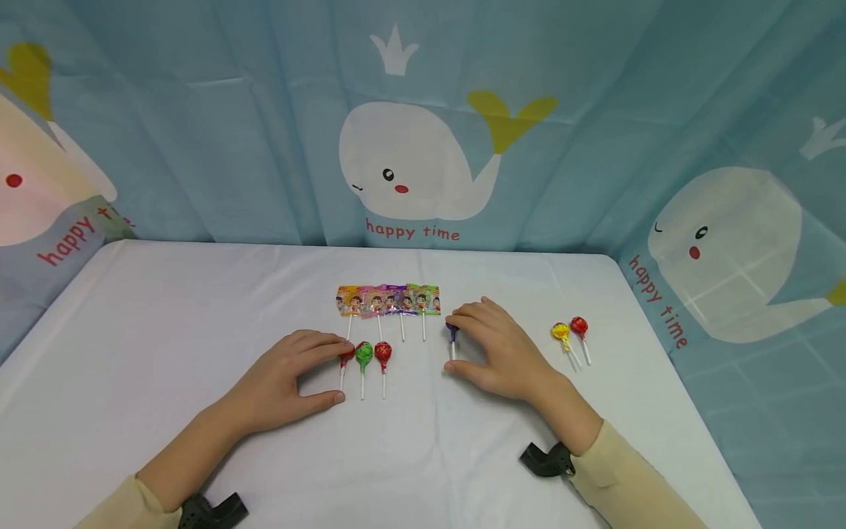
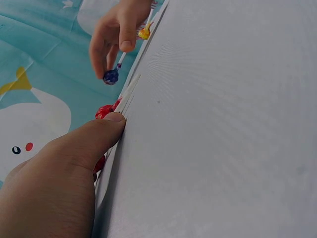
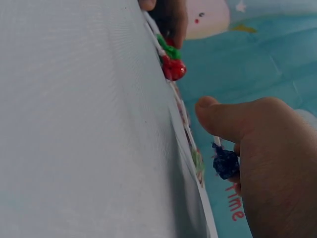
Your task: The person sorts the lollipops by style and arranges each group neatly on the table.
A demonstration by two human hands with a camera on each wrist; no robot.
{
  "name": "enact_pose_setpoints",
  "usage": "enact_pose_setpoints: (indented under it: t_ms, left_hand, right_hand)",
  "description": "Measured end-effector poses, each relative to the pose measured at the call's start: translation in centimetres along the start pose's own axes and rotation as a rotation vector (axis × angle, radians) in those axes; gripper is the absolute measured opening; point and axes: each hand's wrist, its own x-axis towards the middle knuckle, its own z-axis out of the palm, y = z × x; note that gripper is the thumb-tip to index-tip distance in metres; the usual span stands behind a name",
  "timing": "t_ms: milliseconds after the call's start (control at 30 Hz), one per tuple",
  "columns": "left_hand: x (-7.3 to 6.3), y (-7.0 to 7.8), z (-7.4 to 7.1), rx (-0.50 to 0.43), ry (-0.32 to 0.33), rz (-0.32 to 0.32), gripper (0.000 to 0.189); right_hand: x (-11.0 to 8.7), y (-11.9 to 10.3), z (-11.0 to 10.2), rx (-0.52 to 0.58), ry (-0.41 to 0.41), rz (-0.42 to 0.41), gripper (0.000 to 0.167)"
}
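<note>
My left hand [image 1: 280, 382] spans a red lollipop [image 1: 346, 357], index finger over its candy head and thumb by the end of its stick. A green lollipop [image 1: 363, 354] and another red lollipop [image 1: 382, 353] lie just right of it, sticks toward me. My right hand [image 1: 502, 349] holds a blue lollipop [image 3: 226, 161] between thumb and fingers, lengthwise; the left wrist view shows its wrapped head by the fingers and its stick near the thumb. Above the left row lie several lollipops in flat printed wrappers [image 1: 388, 300], side by side.
A yellow lollipop [image 1: 560, 332] and a further red lollipop [image 1: 579, 326] lie right of my right hand. The table [image 1: 423, 455] has a white cloth. Behind it hangs a blue curtain [image 1: 264, 147] with whale prints. Black straps [image 1: 547, 460] sit at both wrists.
</note>
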Motion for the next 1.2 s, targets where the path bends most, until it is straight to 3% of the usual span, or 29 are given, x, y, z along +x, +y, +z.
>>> enact_pose_setpoints:
  t_ms: [567,1200]
  left_hand:
    - [-0.2,-0.3,0.1,0.001,0.006,0.008,0.073]
    - [-0.1,-0.1,0.0,0.001,0.002,0.009,0.073]
  right_hand:
    - [1.0,-1.1,1.0,0.01,-0.002,-0.078,0.067]
    - [1.6,-2.0,2.0,0.02,-0.032,-0.096,0.067]
